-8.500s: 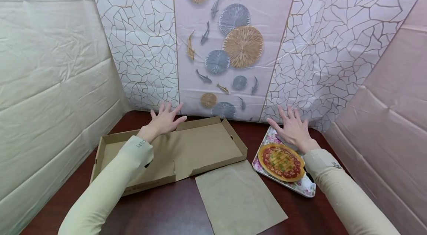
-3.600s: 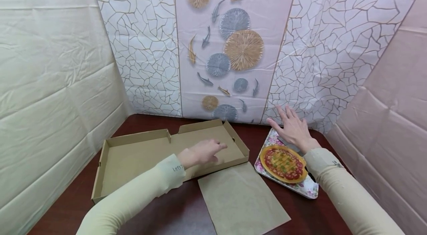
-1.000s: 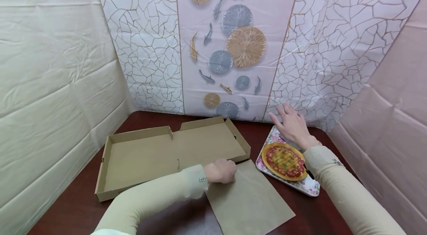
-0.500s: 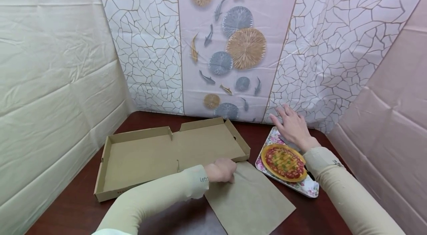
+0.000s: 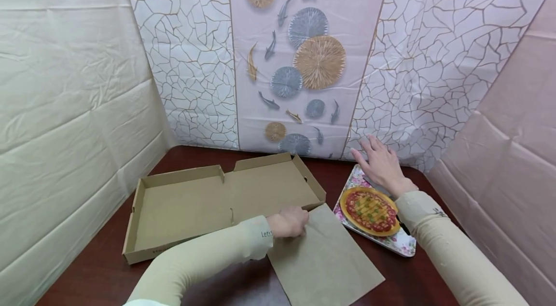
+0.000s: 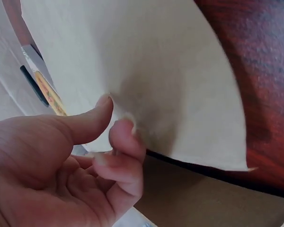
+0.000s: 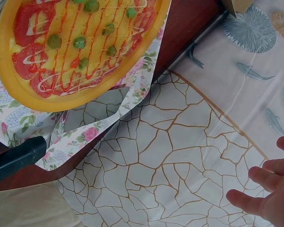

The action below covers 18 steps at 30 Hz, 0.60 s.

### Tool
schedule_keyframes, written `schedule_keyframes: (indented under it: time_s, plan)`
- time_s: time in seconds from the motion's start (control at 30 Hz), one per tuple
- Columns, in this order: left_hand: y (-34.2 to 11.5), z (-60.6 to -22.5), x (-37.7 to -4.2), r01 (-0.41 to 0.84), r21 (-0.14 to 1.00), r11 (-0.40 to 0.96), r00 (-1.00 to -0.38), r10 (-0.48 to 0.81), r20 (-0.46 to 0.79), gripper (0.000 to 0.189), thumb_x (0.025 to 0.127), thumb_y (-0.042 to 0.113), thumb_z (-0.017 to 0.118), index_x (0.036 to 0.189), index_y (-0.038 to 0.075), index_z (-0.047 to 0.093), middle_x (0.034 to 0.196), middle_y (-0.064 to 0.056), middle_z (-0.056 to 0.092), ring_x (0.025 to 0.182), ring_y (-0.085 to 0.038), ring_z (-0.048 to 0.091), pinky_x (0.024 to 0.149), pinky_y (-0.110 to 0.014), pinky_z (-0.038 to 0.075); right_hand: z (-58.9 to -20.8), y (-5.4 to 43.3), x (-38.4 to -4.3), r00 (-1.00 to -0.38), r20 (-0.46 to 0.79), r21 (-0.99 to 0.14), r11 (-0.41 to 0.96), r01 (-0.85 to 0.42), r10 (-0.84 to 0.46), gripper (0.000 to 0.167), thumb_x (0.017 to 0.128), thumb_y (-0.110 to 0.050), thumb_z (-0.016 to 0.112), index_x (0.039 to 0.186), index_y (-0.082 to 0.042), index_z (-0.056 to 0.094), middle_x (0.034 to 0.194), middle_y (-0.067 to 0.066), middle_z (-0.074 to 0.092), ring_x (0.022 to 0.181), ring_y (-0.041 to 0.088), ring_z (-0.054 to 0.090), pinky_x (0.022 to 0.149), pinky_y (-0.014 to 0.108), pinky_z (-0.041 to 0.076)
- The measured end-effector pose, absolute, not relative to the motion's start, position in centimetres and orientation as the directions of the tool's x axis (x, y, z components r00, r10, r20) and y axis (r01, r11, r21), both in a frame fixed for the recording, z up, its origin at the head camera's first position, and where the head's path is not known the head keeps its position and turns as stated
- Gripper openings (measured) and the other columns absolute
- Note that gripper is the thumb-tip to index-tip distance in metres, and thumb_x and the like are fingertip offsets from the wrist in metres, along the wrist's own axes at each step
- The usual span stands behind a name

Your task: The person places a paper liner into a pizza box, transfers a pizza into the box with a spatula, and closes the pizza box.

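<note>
My left hand (image 5: 290, 221) has its fingers curled at the far edge of a flat sheet of brown paper (image 5: 327, 260). In the left wrist view, thumb and index finger pinch the paper (image 6: 156, 56), which creases and bows up there. My right hand (image 5: 384, 166) hovers with fingers spread above the back of a floral tray (image 5: 406, 248), holding nothing. On that tray lies a pizza (image 5: 369, 212) with an orange-yellow rim. The right wrist view shows a metal server with a dark handle (image 7: 19, 158) beside the pizza, its blade partly hidden.
An opened cardboard pizza box (image 5: 187, 204) lies flat behind and left of the paper, its low walls standing up. The dark red table (image 5: 243, 277) shows in front. Fabric walls (image 5: 195, 79) enclose the back and both sides.
My left hand came from over the box, rightward and toward me, to the paper's far edge, its fingers curling. The paper's far corner has shifted slightly. My right hand has barely moved.
</note>
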<state>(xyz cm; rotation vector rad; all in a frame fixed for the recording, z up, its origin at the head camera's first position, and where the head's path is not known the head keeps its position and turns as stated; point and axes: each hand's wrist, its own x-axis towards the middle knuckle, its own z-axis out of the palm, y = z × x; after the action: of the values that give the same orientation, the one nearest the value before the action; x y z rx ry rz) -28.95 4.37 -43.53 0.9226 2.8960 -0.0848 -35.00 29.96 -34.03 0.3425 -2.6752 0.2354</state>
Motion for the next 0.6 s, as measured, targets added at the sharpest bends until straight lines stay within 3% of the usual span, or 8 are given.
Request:
schedule_keyframes:
  time_s: [0.37,0.6]
  plan:
    - [4.43,-44.07,-28.85,0.592,-0.063,0.804,-0.806,0.589,-0.062,0.015,0.092,0.013,0.058,0.078,0.015,0.063,0.068,0.002,0.058,0.06,-0.011,0.048,0.051,-0.025,0.043,-34.35,30.16,-35.07,-0.878,0.437,-0.119,0.956,-0.269,-0.193,0.066,0.101,-0.053,0.031,0.143,-0.004,0.043,0.155,0.029,0.025,0.14,0.047,0.028,0.102,0.072,0.024]
    - [4.4,-44.09,-29.19,0.578,-0.097,0.81,-0.814,0.581,0.006,0.011,0.088,0.013,0.062,0.077,0.015,0.062,0.069,0.001,0.061,0.058,-0.011,0.05,0.049,-0.027,0.045,-34.17,30.33,-34.72,-0.884,0.428,-0.126,0.956,-0.263,-0.187,0.066,0.101,-0.053,0.032,0.145,-0.005,0.041,0.155,0.03,0.023,0.139,0.049,0.028,0.103,0.072,0.024]
